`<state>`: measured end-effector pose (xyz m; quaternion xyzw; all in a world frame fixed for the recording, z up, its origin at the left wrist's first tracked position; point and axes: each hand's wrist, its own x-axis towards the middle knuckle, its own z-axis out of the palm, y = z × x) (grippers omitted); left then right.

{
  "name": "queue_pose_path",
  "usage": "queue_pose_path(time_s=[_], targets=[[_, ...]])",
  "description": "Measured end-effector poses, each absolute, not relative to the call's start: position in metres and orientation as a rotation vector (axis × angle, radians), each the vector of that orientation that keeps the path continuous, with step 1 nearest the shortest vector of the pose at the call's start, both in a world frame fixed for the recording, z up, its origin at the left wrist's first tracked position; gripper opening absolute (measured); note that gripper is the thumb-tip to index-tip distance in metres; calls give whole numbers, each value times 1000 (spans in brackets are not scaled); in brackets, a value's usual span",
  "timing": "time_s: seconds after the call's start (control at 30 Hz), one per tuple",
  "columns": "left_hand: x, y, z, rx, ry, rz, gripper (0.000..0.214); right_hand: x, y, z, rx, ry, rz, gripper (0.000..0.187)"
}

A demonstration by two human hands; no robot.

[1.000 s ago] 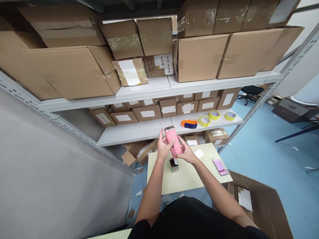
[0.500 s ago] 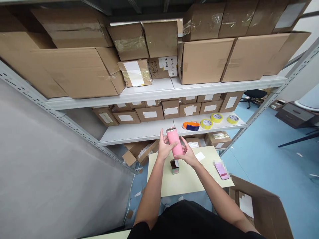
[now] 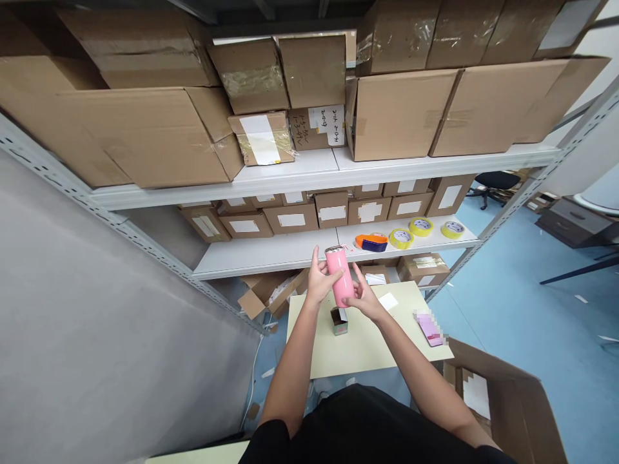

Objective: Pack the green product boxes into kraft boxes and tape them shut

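Observation:
I hold a pink cylindrical bottle [image 3: 339, 276] with a silver top upright above a small pale table [image 3: 367, 345]. My left hand [image 3: 316, 283] wraps its left side, fingers curled round it. My right hand [image 3: 363, 300] grips its lower end from the right. Directly beneath the bottle a small open green box [image 3: 339, 321] stands on the table with its flaps up. A white slip of paper [image 3: 387, 301] lies just right of my hands.
A pink phone [image 3: 428, 324] lies at the table's right edge. The metal shelf [image 3: 271, 252] behind holds labelled cartons, yellow tape rolls [image 3: 420, 227] and an orange tape dispenser [image 3: 371, 242]. A large open carton [image 3: 503, 396] stands at lower right. A grey wall is on the left.
The bottle has been turned in my hands and sits a little more upright; its printed side no longer faces me. Both hands keep their hold.

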<state>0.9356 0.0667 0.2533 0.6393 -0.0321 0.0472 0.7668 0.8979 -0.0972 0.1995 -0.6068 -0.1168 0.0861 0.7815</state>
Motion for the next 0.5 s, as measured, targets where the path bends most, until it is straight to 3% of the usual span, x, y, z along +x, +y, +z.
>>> queue_pose_path(time_s=[0.17,0.33,0.5], targets=[[940,67,250,1352,-67,90,129,896,-99,204,-1390,-223,106,142],[945,69,246,1271,-34,24,129,893,-100,206,-1328,-270,221,132],[946,69,239,1244,-35,-13,130,894,-100,200,-1386,-230,137,142]])
